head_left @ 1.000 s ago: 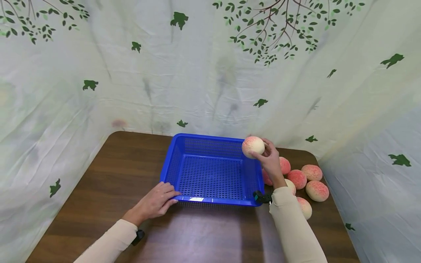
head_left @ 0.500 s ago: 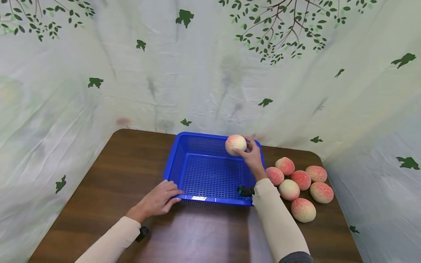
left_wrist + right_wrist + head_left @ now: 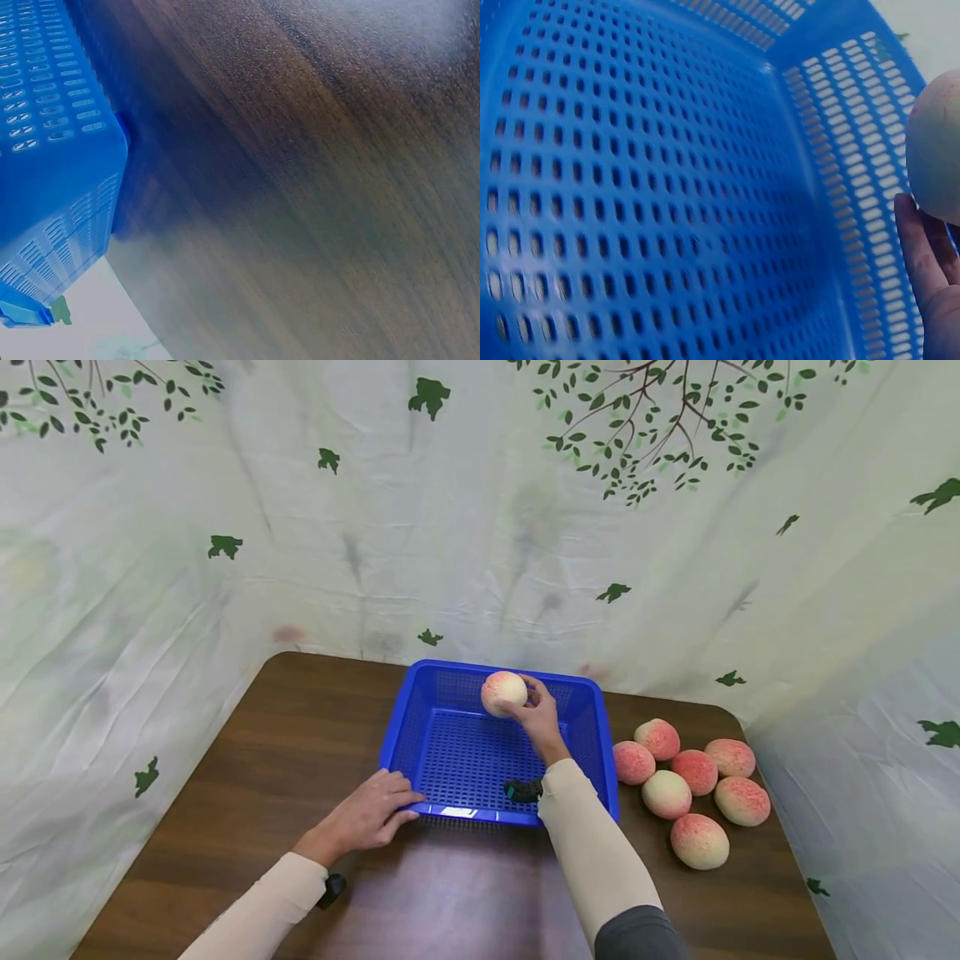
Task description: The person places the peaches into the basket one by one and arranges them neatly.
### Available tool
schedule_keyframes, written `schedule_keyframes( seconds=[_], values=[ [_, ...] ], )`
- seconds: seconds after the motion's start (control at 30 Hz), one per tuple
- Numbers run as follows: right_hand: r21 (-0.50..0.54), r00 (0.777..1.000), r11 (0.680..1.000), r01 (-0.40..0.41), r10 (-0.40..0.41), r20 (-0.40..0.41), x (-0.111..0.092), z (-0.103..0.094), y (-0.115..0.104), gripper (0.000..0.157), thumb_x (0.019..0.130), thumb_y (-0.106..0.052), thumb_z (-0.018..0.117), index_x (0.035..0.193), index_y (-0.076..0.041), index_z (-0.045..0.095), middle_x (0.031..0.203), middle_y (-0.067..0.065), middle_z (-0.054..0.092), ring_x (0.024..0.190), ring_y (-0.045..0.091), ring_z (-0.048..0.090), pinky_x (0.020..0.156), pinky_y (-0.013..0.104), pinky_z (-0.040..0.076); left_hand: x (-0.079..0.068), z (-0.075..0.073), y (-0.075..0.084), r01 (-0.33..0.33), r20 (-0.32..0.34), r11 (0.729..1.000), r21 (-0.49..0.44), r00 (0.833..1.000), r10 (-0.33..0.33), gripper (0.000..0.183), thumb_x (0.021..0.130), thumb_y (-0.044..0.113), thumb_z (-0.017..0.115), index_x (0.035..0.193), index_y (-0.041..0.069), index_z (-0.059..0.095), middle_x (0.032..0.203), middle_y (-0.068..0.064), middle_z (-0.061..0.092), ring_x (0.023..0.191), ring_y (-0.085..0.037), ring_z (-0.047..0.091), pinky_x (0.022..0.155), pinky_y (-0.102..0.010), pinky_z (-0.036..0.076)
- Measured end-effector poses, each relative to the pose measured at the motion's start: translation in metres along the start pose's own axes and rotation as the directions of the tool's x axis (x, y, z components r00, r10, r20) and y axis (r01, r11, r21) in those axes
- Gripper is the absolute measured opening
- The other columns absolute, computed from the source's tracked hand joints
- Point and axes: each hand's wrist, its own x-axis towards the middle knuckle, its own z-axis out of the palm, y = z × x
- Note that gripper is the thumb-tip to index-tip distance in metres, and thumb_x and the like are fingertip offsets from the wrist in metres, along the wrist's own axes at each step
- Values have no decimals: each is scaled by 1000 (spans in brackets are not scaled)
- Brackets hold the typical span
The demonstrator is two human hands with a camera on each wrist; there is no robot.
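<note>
My right hand point(image 3: 542, 710) holds a pale pink-and-cream peach point(image 3: 503, 693) above the back part of a blue plastic basket point(image 3: 495, 816). In the right wrist view the peach point(image 3: 936, 150) is partly cut off at the edge, with fingers point(image 3: 922, 259) against its underside and the basket wall behind. My left hand point(image 3: 371, 810) grips the basket's rim at the near left corner, its fingers over the rim and the thumb at the front. In the left wrist view only the basket's outer side point(image 3: 67, 165) shows; the hand is out of that view.
Several loose peaches point(image 3: 694, 772) lie in a group to the right of the basket on the brown wooden table point(image 3: 315, 718). A pale cloth point(image 3: 465, 527) with printed leaves hangs behind and at both sides of the table.
My right hand has carried the peach leftward from the basket's right edge to over its inside. The left hand stays on the rim. The view has shifted slightly.
</note>
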Motion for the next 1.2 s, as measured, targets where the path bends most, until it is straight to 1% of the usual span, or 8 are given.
schedule_keyframes(
  seconds=[0.3, 0.47, 0.57, 0.7, 0.8, 0.97, 1.07, 1.2],
  values=[
    [-33, 998, 998, -50, 51, 28, 4, 33, 11, 66, 76, -6, 81, 135, -13, 52, 128, 18, 55, 110, 33, 58, 79, 37, 51, -1, -2, 1, 8, 13, 1000, -13, 1000, -8, 15, 91, 21, 64, 90, 8, 71, 79, 3, 55, 73, -13, 47, 67, -27, 34],
    [-51, 995, 996, -73, 76, 67, 7, 47, 19, 67, 76, -4, 80, 135, -10, 51, 128, 19, 55, 108, 32, 57, 77, 35, 52, -1, -2, 1, 7, 1, 1000, -13, 1000, -7, 36, 102, 31, 46, 90, 7, 71, 79, 3, 55, 73, -13, 47, 67, -27, 34],
    [-74, 993, 994, -80, 86, 78, 7, 54, 23, 67, 75, -4, 81, 135, -9, 51, 127, 19, 56, 107, 32, 57, 78, 37, 52, -1, -2, 2, 9, 6, 1000, -12, 1000, -9, 37, 102, 31, 45, 90, 7, 71, 80, 2, 56, 74, -13, 47, 67, -27, 34],
    [-126, 995, 990, -63, 72, 70, 6, 67, 29, 67, 70, -4, 84, 131, -7, 54, 121, 19, 60, 105, 32, 57, 81, 39, 50, -4, -5, 3, 18, 25, 1000, -9, 1000, -18, 12, 88, 18, 67, 93, 7, 71, 81, 2, 57, 74, -14, 47, 67, -27, 35],
    [-164, 997, 986, -36, 46, 61, 6, 70, 33, 68, 68, -6, 85, 129, -4, 54, 120, 20, 61, 107, 32, 58, 86, 41, 48, -2, -3, 3, 18, 29, 1000, -15, 999, -17, 17, 77, 12, 74, 93, 7, 71, 81, 2, 57, 74, -14, 47, 67, -27, 35],
    [-234, 997, 972, -14, 32, 70, 5, 81, 37, 69, 67, -9, 87, 127, -3, 54, 123, 19, 60, 108, 32, 57, 88, 43, 47, -2, -4, 2, 33, 40, 999, -10, 999, -32, 14, 89, 20, 66, 94, 8, 71, 81, 2, 57, 74, -14, 47, 67, -27, 35],
    [-274, 997, 961, -24, 42, 62, 4, 87, 37, 69, 66, -11, 88, 126, -4, 54, 122, 18, 60, 107, 32, 57, 89, 43, 47, -3, -5, 3, 43, 52, 999, -6, 998, -42, 28, 99, 29, 53, 95, 8, 71, 81, 2, 58, 75, -13, 48, 67, -26, 35],
    [-317, 998, 948, -29, 45, 42, 3, 93, 35, 68, 68, -15, 88, 127, -7, 55, 123, 16, 60, 109, 32, 58, 90, 44, 47, -3, -6, 4, 47, 52, 999, -8, 998, -47, 32, 100, 31, 49, 94, 8, 71, 82, 2, 58, 75, -13, 48, 68, -27, 35]
  ],
)
